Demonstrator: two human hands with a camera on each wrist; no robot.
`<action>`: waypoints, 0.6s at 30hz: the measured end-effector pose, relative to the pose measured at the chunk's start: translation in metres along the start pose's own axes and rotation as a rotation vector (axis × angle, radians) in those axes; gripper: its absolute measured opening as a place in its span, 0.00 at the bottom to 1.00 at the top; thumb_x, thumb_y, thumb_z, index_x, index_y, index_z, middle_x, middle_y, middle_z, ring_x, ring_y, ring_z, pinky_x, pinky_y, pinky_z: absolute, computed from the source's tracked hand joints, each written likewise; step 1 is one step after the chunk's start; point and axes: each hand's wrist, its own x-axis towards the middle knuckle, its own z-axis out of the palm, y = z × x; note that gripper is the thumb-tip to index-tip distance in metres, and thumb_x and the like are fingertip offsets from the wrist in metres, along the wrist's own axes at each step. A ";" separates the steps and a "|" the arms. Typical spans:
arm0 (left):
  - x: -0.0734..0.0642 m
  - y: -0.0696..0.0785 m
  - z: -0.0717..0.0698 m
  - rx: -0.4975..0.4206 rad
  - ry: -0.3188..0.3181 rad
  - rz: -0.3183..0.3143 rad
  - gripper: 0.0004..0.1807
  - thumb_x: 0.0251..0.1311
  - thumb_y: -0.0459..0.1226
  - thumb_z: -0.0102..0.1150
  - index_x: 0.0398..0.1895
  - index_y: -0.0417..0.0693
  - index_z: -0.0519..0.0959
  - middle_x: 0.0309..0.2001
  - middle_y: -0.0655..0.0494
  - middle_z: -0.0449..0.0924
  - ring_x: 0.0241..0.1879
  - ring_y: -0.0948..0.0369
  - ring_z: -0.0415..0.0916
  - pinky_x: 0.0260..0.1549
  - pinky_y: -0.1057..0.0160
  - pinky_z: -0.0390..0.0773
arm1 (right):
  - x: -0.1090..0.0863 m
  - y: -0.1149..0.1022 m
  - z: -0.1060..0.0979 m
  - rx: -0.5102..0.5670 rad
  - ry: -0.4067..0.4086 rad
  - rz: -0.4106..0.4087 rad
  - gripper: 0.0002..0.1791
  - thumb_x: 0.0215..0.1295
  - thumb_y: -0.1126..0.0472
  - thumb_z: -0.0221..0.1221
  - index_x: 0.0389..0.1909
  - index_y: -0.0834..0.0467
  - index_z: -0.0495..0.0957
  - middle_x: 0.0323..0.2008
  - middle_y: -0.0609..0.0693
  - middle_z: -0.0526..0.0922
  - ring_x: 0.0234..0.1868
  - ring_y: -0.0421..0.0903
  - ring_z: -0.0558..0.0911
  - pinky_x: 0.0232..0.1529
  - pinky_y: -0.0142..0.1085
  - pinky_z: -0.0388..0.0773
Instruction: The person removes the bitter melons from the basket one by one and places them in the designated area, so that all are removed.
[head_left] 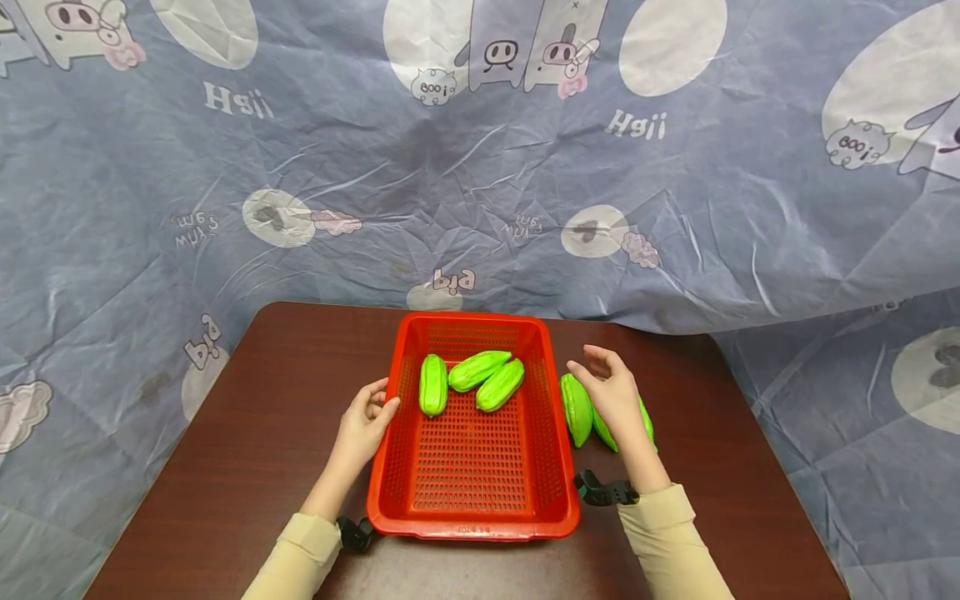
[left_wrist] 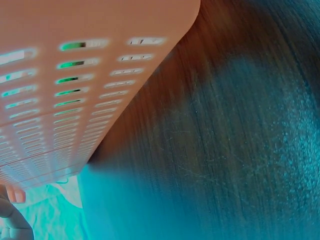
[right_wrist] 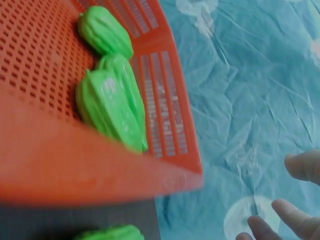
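head view: right grip [head_left: 615,393] hovers, loosely curled, near green fruits [head_left: 576,412].

Left hand [head_left: 364,423] holds basket [head_left: 468,471]; three vegetables [head_left: 432,386] inside.

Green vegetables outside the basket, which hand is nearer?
Right. The right hand is at the loose green vegetables, partly hiding them; the left hand is across the red basket, at its left rim.
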 end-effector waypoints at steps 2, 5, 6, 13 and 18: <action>0.000 0.000 0.000 -0.002 0.005 0.005 0.27 0.69 0.40 0.59 0.67 0.41 0.69 0.46 0.44 0.74 0.29 0.66 0.69 0.25 0.69 0.70 | 0.001 -0.003 0.007 0.000 -0.007 -0.018 0.29 0.67 0.52 0.62 0.65 0.59 0.70 0.66 0.58 0.72 0.67 0.56 0.70 0.67 0.48 0.68; 0.000 0.000 0.000 -0.001 0.009 0.003 0.26 0.68 0.39 0.59 0.67 0.41 0.69 0.46 0.45 0.74 0.29 0.66 0.69 0.25 0.69 0.70 | 0.001 -0.008 0.016 -0.010 -0.017 -0.033 0.30 0.67 0.49 0.62 0.65 0.59 0.70 0.65 0.57 0.72 0.67 0.56 0.71 0.67 0.48 0.68; 0.000 0.000 0.000 -0.001 0.010 0.000 0.26 0.68 0.40 0.59 0.67 0.41 0.69 0.46 0.45 0.74 0.29 0.66 0.69 0.25 0.70 0.70 | 0.001 -0.010 0.019 -0.014 -0.020 -0.035 0.30 0.66 0.49 0.62 0.65 0.58 0.70 0.65 0.56 0.72 0.67 0.55 0.71 0.67 0.48 0.68; 0.000 0.001 -0.001 -0.008 -0.007 -0.020 0.26 0.69 0.40 0.58 0.68 0.43 0.68 0.48 0.45 0.74 0.30 0.63 0.69 0.26 0.69 0.70 | 0.001 -0.019 0.040 -0.028 -0.045 -0.052 0.32 0.65 0.48 0.64 0.65 0.59 0.71 0.64 0.57 0.72 0.66 0.55 0.71 0.67 0.49 0.68; 0.000 0.001 -0.002 -0.011 -0.017 -0.027 0.27 0.69 0.40 0.57 0.69 0.44 0.68 0.48 0.45 0.74 0.30 0.64 0.69 0.26 0.69 0.70 | 0.002 -0.021 0.058 -0.054 -0.054 -0.042 0.34 0.64 0.46 0.65 0.65 0.60 0.69 0.63 0.58 0.73 0.64 0.56 0.72 0.65 0.49 0.70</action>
